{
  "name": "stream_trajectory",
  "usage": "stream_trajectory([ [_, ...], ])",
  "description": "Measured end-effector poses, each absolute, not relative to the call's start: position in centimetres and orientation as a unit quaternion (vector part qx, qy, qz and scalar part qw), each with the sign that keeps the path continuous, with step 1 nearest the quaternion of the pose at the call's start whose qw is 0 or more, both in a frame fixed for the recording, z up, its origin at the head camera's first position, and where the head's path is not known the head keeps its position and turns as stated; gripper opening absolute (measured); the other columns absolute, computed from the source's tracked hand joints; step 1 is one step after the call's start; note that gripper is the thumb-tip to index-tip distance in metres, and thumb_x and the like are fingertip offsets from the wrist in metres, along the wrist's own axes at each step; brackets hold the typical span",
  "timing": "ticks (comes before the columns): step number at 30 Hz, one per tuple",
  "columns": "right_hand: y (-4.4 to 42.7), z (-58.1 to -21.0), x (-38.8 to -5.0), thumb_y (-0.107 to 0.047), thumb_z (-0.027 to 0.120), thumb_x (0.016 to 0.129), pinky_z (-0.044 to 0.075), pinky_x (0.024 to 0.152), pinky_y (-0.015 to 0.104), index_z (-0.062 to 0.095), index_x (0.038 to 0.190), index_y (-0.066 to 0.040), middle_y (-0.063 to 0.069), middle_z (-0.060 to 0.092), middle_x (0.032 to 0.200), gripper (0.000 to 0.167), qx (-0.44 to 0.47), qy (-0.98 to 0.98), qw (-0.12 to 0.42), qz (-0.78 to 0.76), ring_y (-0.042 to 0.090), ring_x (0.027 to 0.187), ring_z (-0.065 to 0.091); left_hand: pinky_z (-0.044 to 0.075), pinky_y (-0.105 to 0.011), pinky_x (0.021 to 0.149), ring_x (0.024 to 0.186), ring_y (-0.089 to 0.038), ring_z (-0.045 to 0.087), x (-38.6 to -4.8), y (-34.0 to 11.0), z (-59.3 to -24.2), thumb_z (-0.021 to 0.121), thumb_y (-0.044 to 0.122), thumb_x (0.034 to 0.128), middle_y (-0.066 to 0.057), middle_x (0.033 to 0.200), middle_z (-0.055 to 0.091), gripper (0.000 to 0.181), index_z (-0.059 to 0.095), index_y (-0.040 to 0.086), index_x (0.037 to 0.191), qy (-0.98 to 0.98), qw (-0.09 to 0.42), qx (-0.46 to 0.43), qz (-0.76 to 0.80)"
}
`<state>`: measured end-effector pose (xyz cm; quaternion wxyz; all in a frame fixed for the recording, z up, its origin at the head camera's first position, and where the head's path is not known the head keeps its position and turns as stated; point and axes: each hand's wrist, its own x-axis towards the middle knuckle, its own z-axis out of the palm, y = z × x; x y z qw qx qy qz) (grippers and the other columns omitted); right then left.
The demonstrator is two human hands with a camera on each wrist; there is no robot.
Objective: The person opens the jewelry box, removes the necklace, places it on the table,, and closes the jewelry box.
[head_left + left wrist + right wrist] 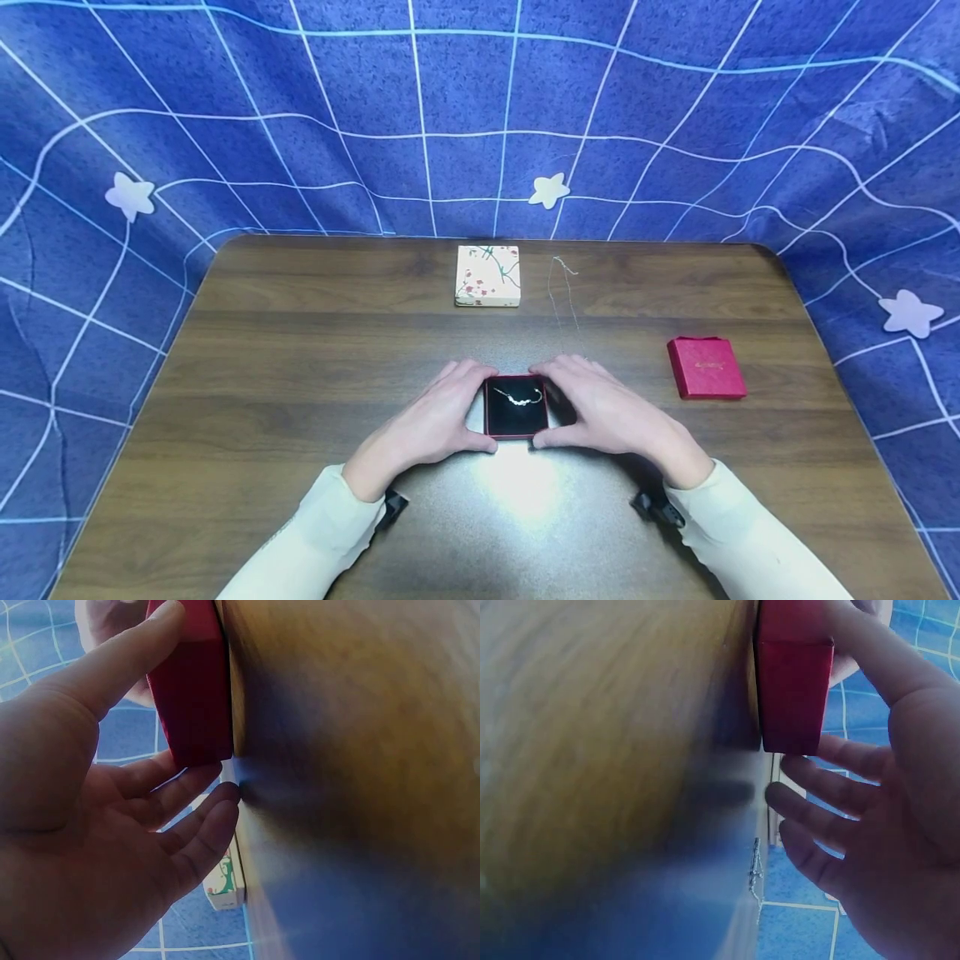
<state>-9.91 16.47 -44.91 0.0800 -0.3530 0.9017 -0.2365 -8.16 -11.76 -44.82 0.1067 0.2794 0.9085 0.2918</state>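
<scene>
I have the small red box [196, 705] between my two hands, my left hand [442, 412] at its left side and my right hand [592, 408] at its right. Both are grasping it: each thumb sits at the near edge, each forefinger reaches the far corner, and the box lies in the gap between them. My other fingers curve past its far end, close to the tabletop; how firmly I press, I cannot tell. The box is open towards me, and on its black lining [513, 422] lies a silver chain [517, 401], curved in a shallow arc between my hands, with none of my fingers touching it. Just beyond my right fingertips a thin necklace [754, 876] lies stretched out on the wooden table [315, 333]. Further off, near the table's far edge, is a cream box with a floral print [487, 276]. Well apart, to the right, lies a square red piece [707, 368] with faint lettering; whether lid or whole box, I cannot tell. A blue cloth [465, 92] with pale lines hangs behind.
</scene>
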Motion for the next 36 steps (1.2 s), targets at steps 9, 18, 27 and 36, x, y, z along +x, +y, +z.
stream_trajectory([
  [9, 15.4, -44.4, -10.0, -0.034, 0.076, 0.099, 0.051, 0.094, 0.046, 0.077, 0.115, -0.014, 0.002, 0.067, 0.122, 0.026, -0.373, 0.909, -0.035, -0.183, 0.023, 0.111, 0.061, 0.042, -0.043, 0.112, 0.125, -0.024, 0.051, -8.2, -11.8, -45.0, 0.099, 0.036, 0.0733, -0.006, 0.137, 0.060, 0.091, 0.055, 0.004, 0.146, 0.908, 0.099, 0.286, 0.290],
  [18, 13.3, -44.1, -9.4, -0.022, 0.079, 0.089, 0.047, 0.072, 0.040, 0.080, 0.093, -0.012, 0.003, 0.070, 0.105, 0.011, -0.352, 0.926, -0.123, -0.061, 0.027, 0.096, 0.062, 0.043, -0.042, 0.111, 0.124, -0.024, 0.051, -8.3, -11.8, -44.9, 0.099, 0.036, 0.0733, -0.005, 0.135, 0.060, 0.089, 0.056, 0.004, 0.145, 0.908, 0.099, 0.288, 0.289],
  [27, 11.8, -44.0, -9.2, -0.016, 0.078, 0.084, 0.044, 0.070, 0.038, 0.079, 0.087, -0.013, -0.001, 0.070, 0.097, 0.004, -0.303, 0.949, -0.083, -0.035, 0.024, 0.091, 0.060, 0.042, -0.043, 0.112, 0.125, -0.024, 0.051, -8.3, -11.8, -45.0, 0.099, 0.036, 0.0729, -0.005, 0.135, 0.060, 0.089, 0.056, 0.004, 0.144, 0.906, 0.098, 0.290, 0.291],
  [36, 11.9, -44.5, -9.7, -0.014, 0.077, 0.082, 0.043, 0.073, 0.036, 0.078, 0.086, -0.012, -0.004, 0.071, 0.099, 0.005, -0.323, 0.941, -0.086, -0.049, 0.022, 0.095, 0.060, 0.042, -0.043, 0.111, 0.123, -0.023, 0.051, -8.3, -11.8, -45.0, 0.099, 0.036, 0.0725, -0.005, 0.134, 0.060, 0.089, 0.057, 0.004, 0.144, 0.906, 0.097, 0.291, 0.292],
])
